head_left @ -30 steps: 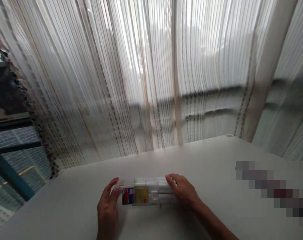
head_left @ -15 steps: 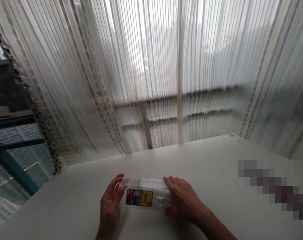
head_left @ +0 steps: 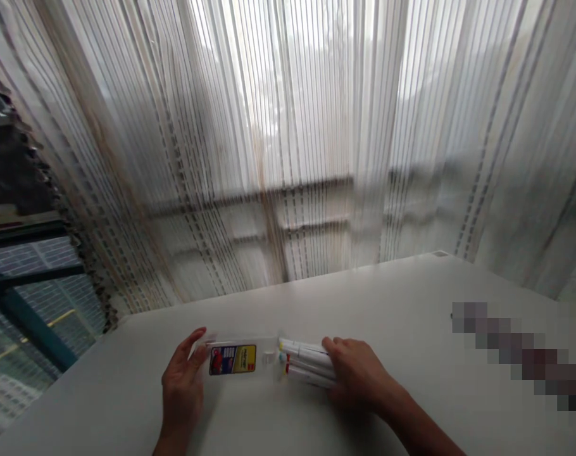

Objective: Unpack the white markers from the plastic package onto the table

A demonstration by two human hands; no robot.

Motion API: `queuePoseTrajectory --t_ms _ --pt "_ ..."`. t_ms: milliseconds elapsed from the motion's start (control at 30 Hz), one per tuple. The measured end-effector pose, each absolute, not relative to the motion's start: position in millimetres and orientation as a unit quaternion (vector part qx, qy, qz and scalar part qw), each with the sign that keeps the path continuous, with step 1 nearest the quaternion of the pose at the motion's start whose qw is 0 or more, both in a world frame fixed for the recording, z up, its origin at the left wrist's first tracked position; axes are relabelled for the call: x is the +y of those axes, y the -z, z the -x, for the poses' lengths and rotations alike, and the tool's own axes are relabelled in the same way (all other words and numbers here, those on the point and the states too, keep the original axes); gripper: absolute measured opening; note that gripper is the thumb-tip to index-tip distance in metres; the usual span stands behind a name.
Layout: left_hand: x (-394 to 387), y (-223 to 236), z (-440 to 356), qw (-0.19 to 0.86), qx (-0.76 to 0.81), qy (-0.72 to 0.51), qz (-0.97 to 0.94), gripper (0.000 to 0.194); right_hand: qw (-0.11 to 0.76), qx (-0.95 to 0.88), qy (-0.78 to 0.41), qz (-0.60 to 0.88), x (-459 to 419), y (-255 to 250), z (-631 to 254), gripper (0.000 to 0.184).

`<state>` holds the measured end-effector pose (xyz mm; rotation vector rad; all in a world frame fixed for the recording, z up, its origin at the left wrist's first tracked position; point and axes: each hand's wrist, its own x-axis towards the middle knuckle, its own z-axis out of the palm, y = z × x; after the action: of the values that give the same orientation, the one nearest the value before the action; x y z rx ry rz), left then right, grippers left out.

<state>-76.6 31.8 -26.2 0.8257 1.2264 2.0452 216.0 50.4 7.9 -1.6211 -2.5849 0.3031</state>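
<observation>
A clear plastic sleeve with a yellow, red and blue printed label lies flat on the white table. My left hand grips its left end between spread fingers and thumb. Several white markers with coloured ends stick out to the right of the sleeve, apart from it by a small gap or barely touching. My right hand covers their far ends and presses them against the table, hiding part of each marker.
A sheer striped curtain hangs beyond the table's far edge. At the left, a window shows dark metal railing. A blurred, pixelated patch covers part of the table at the right.
My hands have moved apart. The sleeve has gone left with my left hand, and the markers have come out of it, staying under my right hand.
</observation>
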Motion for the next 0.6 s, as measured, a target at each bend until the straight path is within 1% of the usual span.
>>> queuePoseTrajectory --t_ms 100,167,267,333,400,533,600 --pt "34.8 28.0 81.4 0.280 0.477 -0.785 -0.279 0.046 0.041 -0.825 -0.099 0.555 50.2 -6.3 -215.9 0.041" --pt "37.7 31.2 83.5 0.252 0.485 -0.796 -0.260 0.044 0.049 -0.806 -0.101 0.581 50.4 -5.2 -215.4 0.043" --pt "41.6 36.9 85.5 0.236 0.496 -0.793 -0.263 0.040 0.050 -0.784 -0.098 0.611 50.7 -3.3 -214.0 0.056" --pt "43.0 39.8 85.9 0.247 0.510 -0.774 -0.282 0.041 0.051 -0.777 -0.098 0.619 50.8 -1.7 -212.6 0.068" --pt "43.7 41.6 85.6 0.269 0.528 -0.750 -0.294 0.046 0.057 -0.776 -0.099 0.621 50.8 0.1 -211.2 0.075" --pt "45.3 43.7 85.5 0.341 0.568 -0.674 -0.326 0.064 0.065 -0.779 -0.105 0.615 51.4 3.6 -209.6 0.078" --pt "45.9 44.3 85.9 0.357 0.582 -0.633 -0.365 0.067 0.066 -0.781 -0.106 0.612 51.8 4.9 -209.2 0.078"
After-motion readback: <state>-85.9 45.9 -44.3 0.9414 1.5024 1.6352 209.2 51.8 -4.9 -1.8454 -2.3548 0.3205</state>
